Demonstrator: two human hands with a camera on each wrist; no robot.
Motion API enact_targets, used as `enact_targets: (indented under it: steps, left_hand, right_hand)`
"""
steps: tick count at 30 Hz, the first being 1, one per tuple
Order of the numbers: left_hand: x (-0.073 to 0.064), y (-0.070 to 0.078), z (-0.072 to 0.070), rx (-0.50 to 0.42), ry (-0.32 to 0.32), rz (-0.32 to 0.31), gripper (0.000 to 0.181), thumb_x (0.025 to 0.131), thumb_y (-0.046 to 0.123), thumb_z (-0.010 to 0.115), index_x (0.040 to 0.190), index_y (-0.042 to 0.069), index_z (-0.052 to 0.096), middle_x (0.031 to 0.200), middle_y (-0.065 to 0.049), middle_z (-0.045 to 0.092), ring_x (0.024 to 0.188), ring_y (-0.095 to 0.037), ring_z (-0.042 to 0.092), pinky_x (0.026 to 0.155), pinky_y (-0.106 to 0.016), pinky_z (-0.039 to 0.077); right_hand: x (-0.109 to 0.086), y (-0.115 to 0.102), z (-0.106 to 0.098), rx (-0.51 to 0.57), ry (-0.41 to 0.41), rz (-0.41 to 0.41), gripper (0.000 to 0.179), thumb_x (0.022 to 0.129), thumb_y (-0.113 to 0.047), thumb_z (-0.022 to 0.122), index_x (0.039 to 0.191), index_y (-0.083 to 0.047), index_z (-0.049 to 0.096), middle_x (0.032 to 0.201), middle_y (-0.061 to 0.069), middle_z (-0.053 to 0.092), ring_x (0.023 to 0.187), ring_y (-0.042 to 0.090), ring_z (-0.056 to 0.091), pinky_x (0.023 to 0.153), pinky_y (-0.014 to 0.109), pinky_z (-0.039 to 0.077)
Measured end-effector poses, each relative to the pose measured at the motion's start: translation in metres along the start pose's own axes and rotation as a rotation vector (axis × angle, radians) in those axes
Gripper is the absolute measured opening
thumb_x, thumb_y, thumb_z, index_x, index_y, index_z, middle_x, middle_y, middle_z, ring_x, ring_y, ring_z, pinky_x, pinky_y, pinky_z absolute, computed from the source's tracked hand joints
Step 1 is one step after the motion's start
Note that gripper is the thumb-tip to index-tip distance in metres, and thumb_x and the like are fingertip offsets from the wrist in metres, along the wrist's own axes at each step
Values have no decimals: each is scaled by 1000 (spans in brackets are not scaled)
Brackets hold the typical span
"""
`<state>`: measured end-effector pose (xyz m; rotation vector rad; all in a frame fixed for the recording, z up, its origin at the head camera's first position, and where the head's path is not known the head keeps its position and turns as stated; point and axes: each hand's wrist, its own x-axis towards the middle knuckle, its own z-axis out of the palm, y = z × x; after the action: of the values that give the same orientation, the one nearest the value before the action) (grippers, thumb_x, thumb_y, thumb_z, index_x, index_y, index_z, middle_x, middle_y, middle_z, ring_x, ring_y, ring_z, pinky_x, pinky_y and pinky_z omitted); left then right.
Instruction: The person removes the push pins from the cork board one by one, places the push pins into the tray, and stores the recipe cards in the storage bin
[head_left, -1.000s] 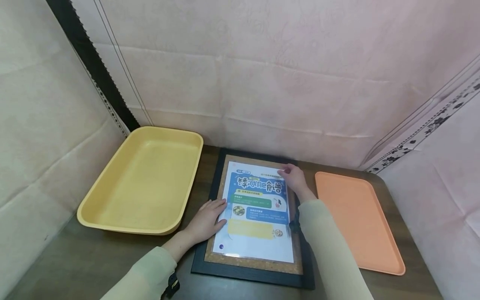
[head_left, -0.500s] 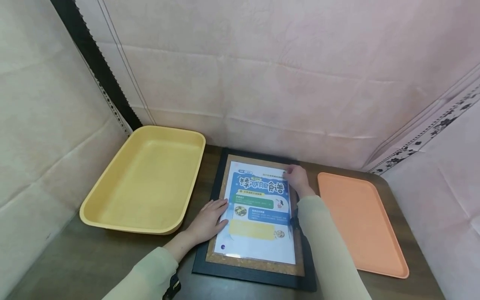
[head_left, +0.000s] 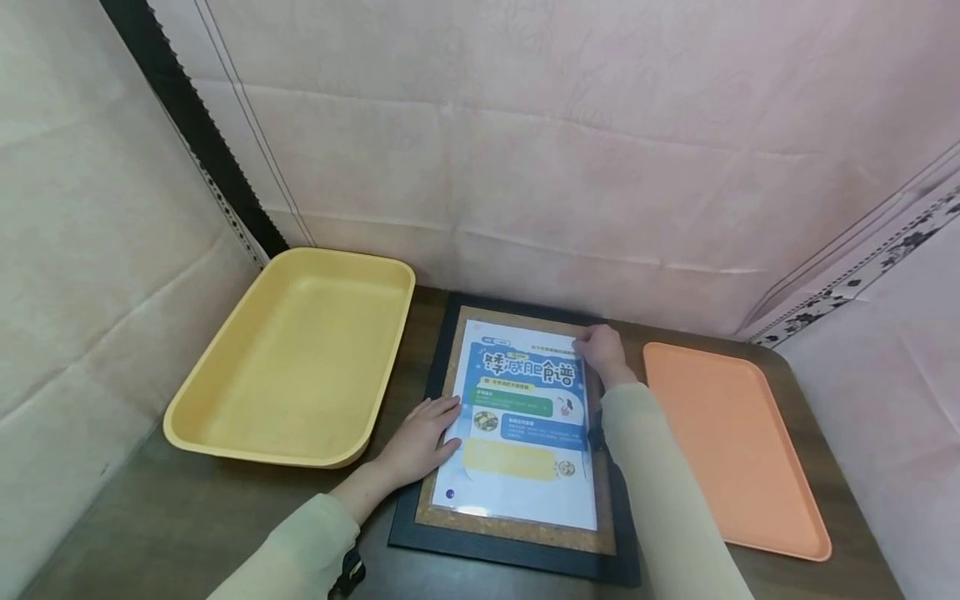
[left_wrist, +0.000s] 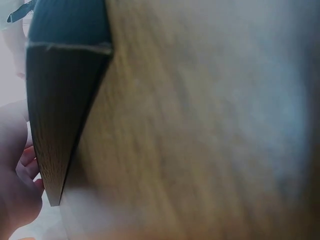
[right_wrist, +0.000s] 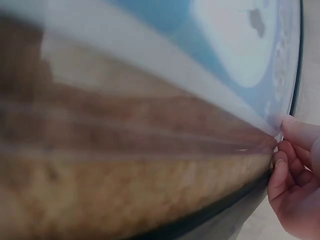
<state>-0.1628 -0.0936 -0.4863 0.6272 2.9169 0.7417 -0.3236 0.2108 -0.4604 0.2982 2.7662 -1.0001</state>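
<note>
A printed sheet in a clear sleeve [head_left: 517, 502], with blue, green and yellow blocks, lies on a cork board [head_left: 480, 523] in a dark frame [head_left: 510, 560]. My right hand [head_left: 603, 352] pinches the sheet's edge near its upper right corner. In the right wrist view, thumb and fingers of the right hand [right_wrist: 297, 180] meet at the clear edge, which stands a little off the cork [right_wrist: 150, 195]. My left hand [head_left: 416, 442] rests across the board's left side, fingers extended, fingertips at the sheet's left edge. The frame's dark side [left_wrist: 65, 100] fills part of the left wrist view.
A deep yellow tray [head_left: 285, 367] stands to the left of the board. To the right lies a flat orange tray [head_left: 738, 450], partly behind my right sleeve [head_left: 667, 475]. Pale cloth [head_left: 555, 167] hangs around the brown table [head_left: 225, 517] at the back and both sides.
My right fingers have shifted slightly outward, from over the sheet's upper right corner to its edge. The left hand keeps its place. The whole view has shifted a little.
</note>
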Motion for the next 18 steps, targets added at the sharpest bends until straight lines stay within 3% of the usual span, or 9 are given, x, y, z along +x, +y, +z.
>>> enact_targets:
  steps: [6, 13, 18]
  left_hand:
    - [0, -2, 1, 9, -10, -11, 55, 90, 32, 60, 136, 4, 48, 145, -7, 44, 137, -23, 36, 115, -43, 25]
    - [-1, -2, 1, 20, -22, 0, 55, 91, 32, 59, 136, 4, 47, 146, -8, 43, 138, -23, 35, 115, -44, 25]
    - [-1, -2, 1, 25, -16, 9, 54, 91, 32, 59, 136, 4, 48, 145, -8, 44, 138, -23, 36, 115, -43, 25]
  right_hand:
    - [1, -4, -1, -1, -17, 30, 23, 93, -16, 54, 112, -5, 59, 110, 15, 59, 101, 31, 55, 91, 46, 48]
    - [8, -6, -3, -40, -41, 29, 13, 92, -16, 55, 93, -3, 61, 88, 10, 55, 83, 25, 53, 70, 34, 43]
    - [11, -7, -7, -35, -92, 46, 12, 92, -16, 55, 89, -4, 59, 84, 8, 53, 80, 24, 52, 68, 33, 42]
